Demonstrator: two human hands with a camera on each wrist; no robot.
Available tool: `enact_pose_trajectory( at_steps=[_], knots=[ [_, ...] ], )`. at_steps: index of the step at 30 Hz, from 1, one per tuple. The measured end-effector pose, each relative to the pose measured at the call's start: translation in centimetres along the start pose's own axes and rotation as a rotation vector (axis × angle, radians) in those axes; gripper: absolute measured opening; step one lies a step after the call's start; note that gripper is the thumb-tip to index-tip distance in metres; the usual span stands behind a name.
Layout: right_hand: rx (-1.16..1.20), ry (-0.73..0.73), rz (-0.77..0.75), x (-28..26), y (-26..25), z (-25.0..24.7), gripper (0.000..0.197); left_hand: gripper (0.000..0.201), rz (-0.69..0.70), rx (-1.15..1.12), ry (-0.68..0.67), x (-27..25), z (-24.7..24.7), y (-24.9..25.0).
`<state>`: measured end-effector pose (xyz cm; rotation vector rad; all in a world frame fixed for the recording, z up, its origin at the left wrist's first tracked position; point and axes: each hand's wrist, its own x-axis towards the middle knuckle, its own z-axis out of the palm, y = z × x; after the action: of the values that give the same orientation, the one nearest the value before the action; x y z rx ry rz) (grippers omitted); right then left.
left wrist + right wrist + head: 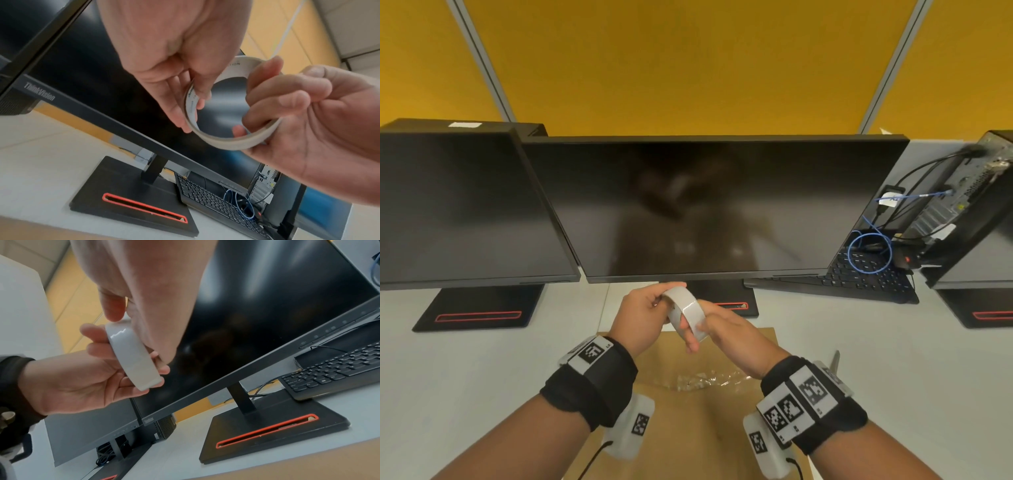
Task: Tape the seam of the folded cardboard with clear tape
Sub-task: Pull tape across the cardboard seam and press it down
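Both hands on the tape roll (pixel 686 310), held in the air above the folded cardboard (pixel 709 421) – in front of the centre monitor (pixel 709 205). Left hand (pixel 642 313) fingers curled round its far rim, right hand (pixel 726 334) fingers hooked through the core. Crumpled clear tape (pixel 705 380) lies on the cardboard, which is flat on the desk (pixel 465 370).

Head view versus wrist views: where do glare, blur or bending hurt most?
Head view: straight edges bow outward, the monitor mirrors a dim reflection. Left wrist view: the tape roll is fairly sharp, the background soft. Right wrist view: glare streaks the screen.
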<state>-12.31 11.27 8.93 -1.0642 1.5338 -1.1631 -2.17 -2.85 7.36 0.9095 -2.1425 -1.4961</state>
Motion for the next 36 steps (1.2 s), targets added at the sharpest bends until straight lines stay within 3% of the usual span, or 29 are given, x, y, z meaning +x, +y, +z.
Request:
enact_pose_trajectory(
  at_steps=[14, 16, 19, 23, 27, 32, 36],
  knots=[
    [0.202, 0.010, -0.075, 0.4, -0.8, 0.7, 0.025, 0.023, -0.077, -0.095, -0.083, -0.4, 0.0, 0.0],
    [0.210, -0.011, -0.076, 0.5, -0.8, 0.7, 0.026, 0.025, -0.025, 0.007, -0.076, -0.5, -0.1, 0.2],
    [0.165, -0.032, -0.062, 0.6, -0.6, 0.5, 0.026, 0.049, 0.150, 0.189, -0.074, -1.0, -0.2, 0.7],
    [0.114, -0.025, -0.050, 0.5, -0.4, 0.5, 0.026, 0.045, 0.279, 0.265, -0.098, -0.9, -0.7, 1.1],
    [0.196, 0.003, -0.039, 0.8, -0.2, 0.5, 0.023, 0.044, 0.277, 0.274, -0.094, -0.9, -0.7, 1.0],
    [0.126, 0.003, -0.043, 0.6, -0.2, 0.3, 0.024, 0.043, 0.260, 0.238, -0.080, -0.7, -0.7, 1.0],
    [0.113, 0.002, -0.052, 0.6, -0.1, 0.1, 0.026, 0.039, 0.169, 0.130, -0.082, -0.2, -0.7, 0.4]
  ],
)
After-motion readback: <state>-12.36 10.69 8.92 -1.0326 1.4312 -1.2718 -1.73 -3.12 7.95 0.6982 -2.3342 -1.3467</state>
